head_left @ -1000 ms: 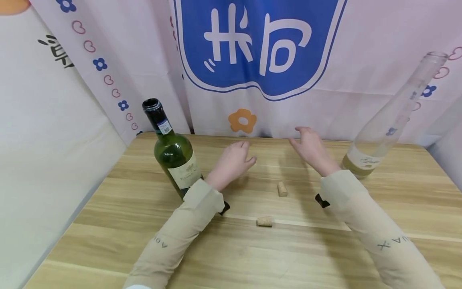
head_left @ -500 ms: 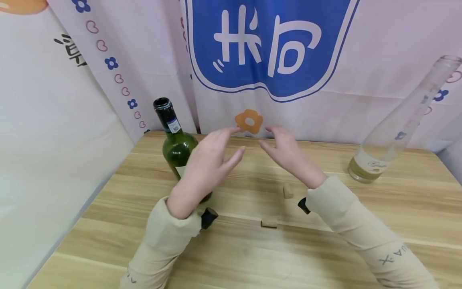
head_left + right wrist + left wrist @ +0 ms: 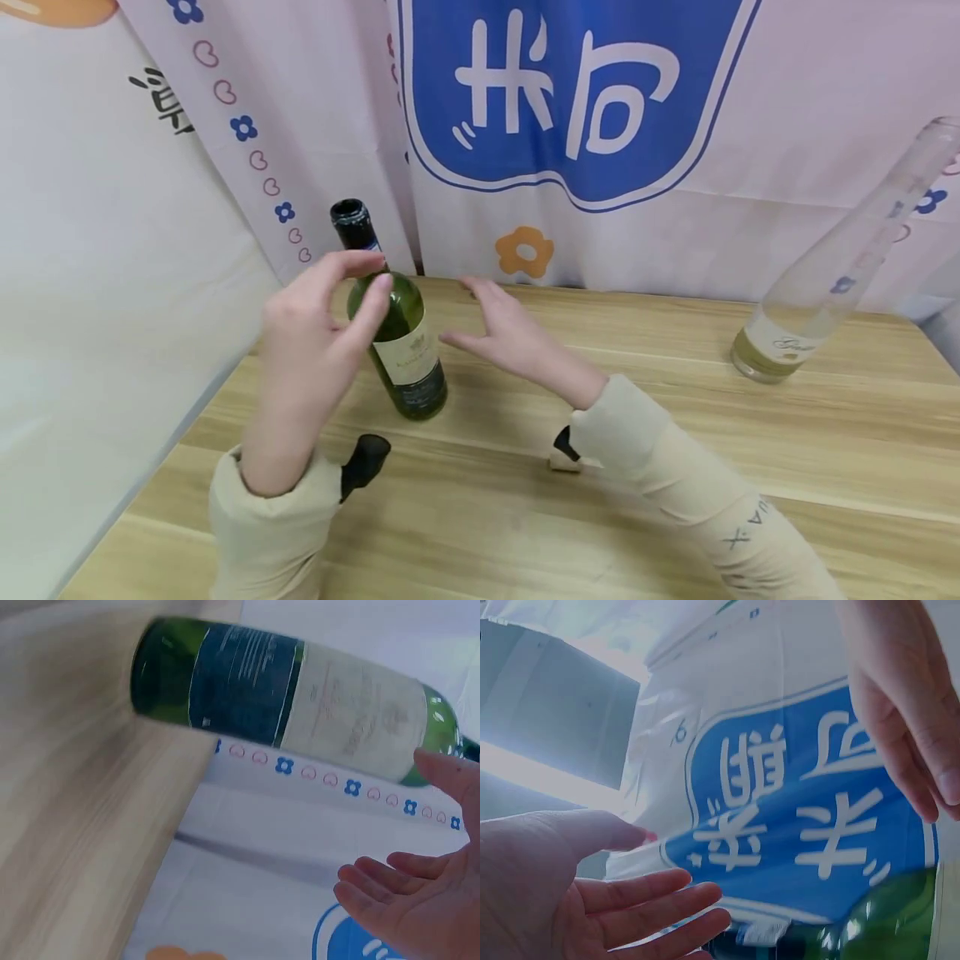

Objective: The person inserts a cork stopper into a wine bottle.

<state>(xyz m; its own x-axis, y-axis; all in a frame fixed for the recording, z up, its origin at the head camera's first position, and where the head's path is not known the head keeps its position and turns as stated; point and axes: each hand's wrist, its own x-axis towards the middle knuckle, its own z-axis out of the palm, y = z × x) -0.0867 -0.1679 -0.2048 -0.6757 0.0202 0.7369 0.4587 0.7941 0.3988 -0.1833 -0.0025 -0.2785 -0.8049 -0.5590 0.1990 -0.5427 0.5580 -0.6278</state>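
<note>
A green wine bottle [image 3: 411,354] with a cream label stands upright on the left part of the wooden table. My left hand [image 3: 318,333], thumb and fingers spread apart and holding nothing, is raised at its left and overlaps its shoulder in the head view. From the left wrist view, a gap separates that hand from the bottle's neck [image 3: 761,939]. On the other side, my right hand [image 3: 517,337] reaches toward the bottle with loosely bent, empty fingers. The right wrist view shows the right thumb over the bottle's shoulder [image 3: 439,724]; whether they touch, I cannot tell.
A tall clear bottle [image 3: 787,333] with a little yellowish liquid stands at the back right. A cork [image 3: 564,462] lies mid-table, partly covered by the black piece at my right cuff. A printed curtain [image 3: 645,242] hangs behind the table's back edge.
Both hands have moved left toward the green bottle, the left rising past its front to its left side. The right sleeve now covers where the second cork lay. The bottles still stand in place.
</note>
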